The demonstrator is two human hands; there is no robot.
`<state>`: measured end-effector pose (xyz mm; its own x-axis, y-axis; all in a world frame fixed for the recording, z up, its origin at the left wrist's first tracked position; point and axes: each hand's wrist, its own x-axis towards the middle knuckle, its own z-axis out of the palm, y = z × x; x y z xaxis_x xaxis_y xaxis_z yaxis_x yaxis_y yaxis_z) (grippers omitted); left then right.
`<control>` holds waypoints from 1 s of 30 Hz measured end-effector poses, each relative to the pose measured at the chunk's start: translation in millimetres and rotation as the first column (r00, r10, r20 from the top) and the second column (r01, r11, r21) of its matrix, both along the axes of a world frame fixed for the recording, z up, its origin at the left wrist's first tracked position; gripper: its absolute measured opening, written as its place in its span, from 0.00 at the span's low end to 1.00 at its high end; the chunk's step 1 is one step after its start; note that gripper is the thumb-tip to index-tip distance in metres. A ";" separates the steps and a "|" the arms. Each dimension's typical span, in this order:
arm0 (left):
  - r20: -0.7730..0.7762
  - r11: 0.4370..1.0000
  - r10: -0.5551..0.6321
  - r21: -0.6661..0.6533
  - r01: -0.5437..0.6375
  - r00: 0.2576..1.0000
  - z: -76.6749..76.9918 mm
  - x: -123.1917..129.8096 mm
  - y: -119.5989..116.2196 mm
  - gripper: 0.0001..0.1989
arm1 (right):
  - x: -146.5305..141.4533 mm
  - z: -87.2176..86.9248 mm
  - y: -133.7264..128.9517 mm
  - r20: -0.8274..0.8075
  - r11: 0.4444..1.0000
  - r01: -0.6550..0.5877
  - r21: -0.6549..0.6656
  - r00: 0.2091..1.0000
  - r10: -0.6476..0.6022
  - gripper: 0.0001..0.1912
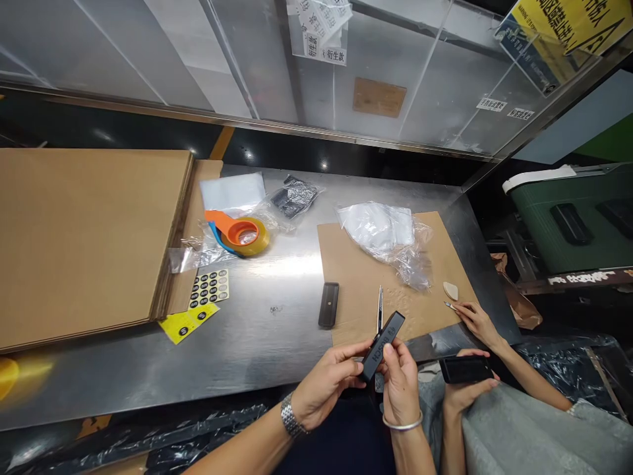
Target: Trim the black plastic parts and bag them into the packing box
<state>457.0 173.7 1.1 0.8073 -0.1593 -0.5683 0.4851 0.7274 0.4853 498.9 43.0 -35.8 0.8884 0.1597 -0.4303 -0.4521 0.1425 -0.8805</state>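
A long black case (383, 348) with BOSCH lettering is tilted between my two hands near the table's front edge. My left hand (326, 379), with a metal watch on the wrist, grips its lower end. On its right side my right hand (401, 382) presses with the thumb; a bangle circles that wrist. Just beyond the case, a slim, pointed metal tool (380, 305) shows, its lower part hidden. A second black case part (329, 305) lies to the left, at the edge of a cardboard sheet (346, 264).
At right, a co-worker's hand (477, 323) holds a small blade; their other holds a black case (465, 369). A clear bag of white pieces (380, 227) lies on the cardboard. Leftward are a tape dispenser (237, 234), sticker sheets (210, 289) and stacked cardboard (89, 237).
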 end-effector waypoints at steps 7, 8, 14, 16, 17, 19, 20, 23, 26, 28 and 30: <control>-0.039 0.997 0.040 0.073 -0.037 0.998 -2.8 3.3 -6.1 0.22 | -0.4 -7.0 0.7 -0.008 0.999 0.014 0.034 1.000 -0.014 0.17; -0.038 0.996 0.046 0.080 -0.043 0.998 -4.3 3.4 -7.6 0.22 | -0.5 -8.4 0.5 -0.012 0.999 0.014 0.043 1.000 -0.014 0.17; -0.035 0.993 0.077 0.097 -0.074 0.996 -10.1 2.8 -13.0 0.20 | -0.8 -13.8 -1.1 0.010 0.999 0.040 0.021 0.999 -0.040 0.19; -0.032 0.994 0.072 0.085 -0.070 0.997 -9.9 2.7 -13.1 0.21 | -0.4 -13.0 -1.1 0.024 0.999 0.049 0.016 0.998 -0.049 0.19; -0.031 0.995 0.070 0.078 -0.067 0.997 -9.5 2.6 -13.0 0.21 | -0.2 -12.3 -1.1 0.031 0.999 0.050 0.018 0.998 -0.050 0.19; -0.036 0.996 0.069 0.064 -0.066 0.997 -8.9 2.5 -13.2 0.21 | 0.4 -10.7 -1.0 0.040 0.999 0.045 0.023 0.998 -0.046 0.19; -0.038 0.996 0.069 0.057 -0.067 0.997 -8.6 2.3 -13.4 0.21 | 0.5 -10.0 -1.1 0.043 0.999 0.042 0.024 0.998 -0.043 0.18; -0.043 0.996 0.076 0.045 -0.074 0.996 -8.6 1.9 -14.3 0.20 | 0.3 -9.0 -1.8 0.052 0.999 0.032 0.026 0.998 -0.033 0.17; -0.050 0.996 0.077 0.046 -0.075 0.996 -9.3 1.1 -15.1 0.20 | -1.1 -9.5 -2.8 0.062 0.999 0.021 0.033 0.998 -0.023 0.17; -0.058 0.996 0.082 0.045 -0.080 0.995 -10.2 -0.1 -15.5 0.20 | -2.4 -10.2 -3.3 0.064 0.999 0.011 0.045 0.998 -0.014 0.17; -0.069 0.995 0.094 0.038 -0.091 0.993 -11.0 -1.8 -16.0 0.20 | -3.8 -10.8 -3.6 0.070 0.999 0.003 0.054 0.998 -0.007 0.17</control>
